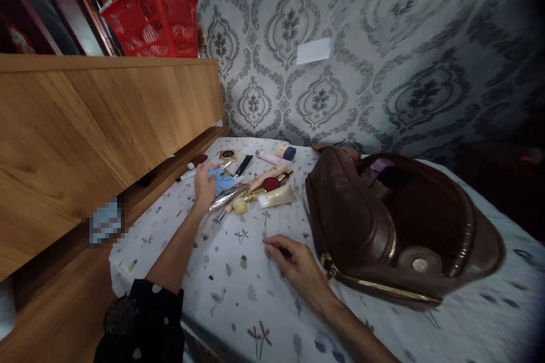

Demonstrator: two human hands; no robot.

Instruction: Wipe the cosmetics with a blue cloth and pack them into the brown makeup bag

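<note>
Cosmetics (272, 190) on bedsheet (230, 289), handbag (383, 227) to R, wood panel (93, 125) to L, wallpapered wall (340, 79) behind.

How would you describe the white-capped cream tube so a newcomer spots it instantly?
Start at the open brown leather handbag on the white printed sheet. Just left of the bag lies a beige squeeze tube with a white cap. Of the small items there, it sits closest to the bag, its cap pointing away from it.

Head-worn view — forward and down; close
</note>
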